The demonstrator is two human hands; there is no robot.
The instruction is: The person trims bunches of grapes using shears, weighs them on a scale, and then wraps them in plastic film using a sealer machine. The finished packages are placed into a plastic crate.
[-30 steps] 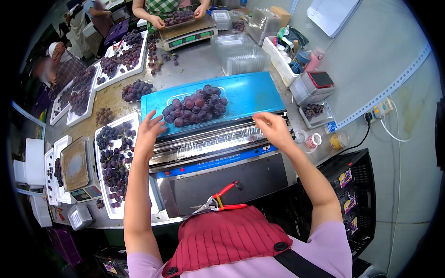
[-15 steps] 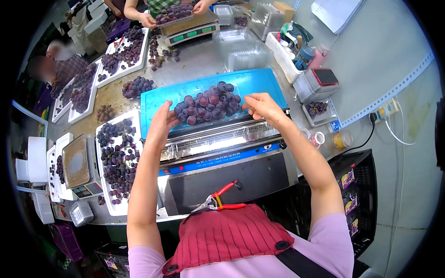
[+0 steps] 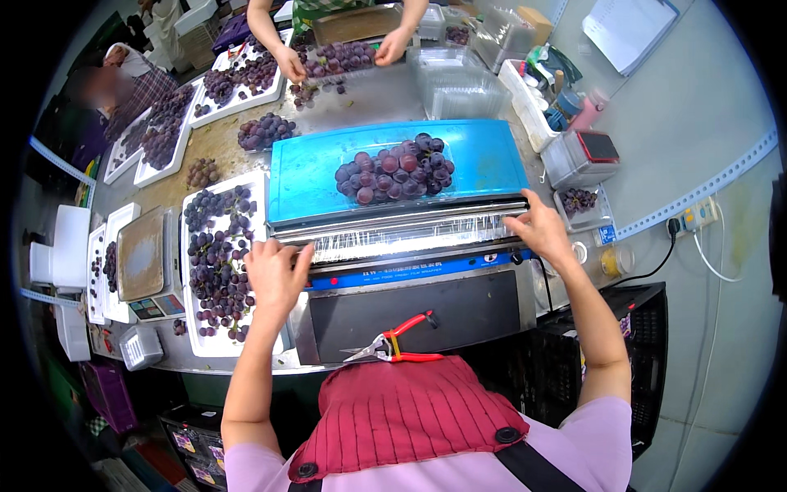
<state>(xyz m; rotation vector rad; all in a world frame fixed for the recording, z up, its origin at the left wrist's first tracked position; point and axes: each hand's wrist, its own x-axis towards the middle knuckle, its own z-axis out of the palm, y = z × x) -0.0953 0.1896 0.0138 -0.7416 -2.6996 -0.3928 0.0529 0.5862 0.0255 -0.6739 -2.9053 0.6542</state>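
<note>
A clear tray of dark purple grapes (image 3: 398,170) rests on the blue top plate (image 3: 484,164) of a film wrapping machine. In front of it, the silvery strip of clear cling film (image 3: 410,236) runs across the machine. My left hand (image 3: 277,275) is at the left end of this strip, thumb and fingers apart. At the right end is my right hand (image 3: 543,228), its thumb on the film's edge and the index finger apart from it. Neither hand holds the tray. Red-handled pruning shears (image 3: 398,340) lie on the black front plate (image 3: 484,307).
Left of the machine stands a white foam tray (image 3: 193,320) of grapes beside a scale (image 3: 147,254). Clear empty boxes (image 3: 463,90) are stacked behind. Across the table, a co-worker's hands (image 3: 393,47) handle grapes. A white bin (image 3: 525,107) of bottles sits at right.
Both hands have left the sides of the grape tray and come nearer, down to the film strip's ends. The co-worker's grapes have moved off the scale, toward me. My view has shifted slightly.
</note>
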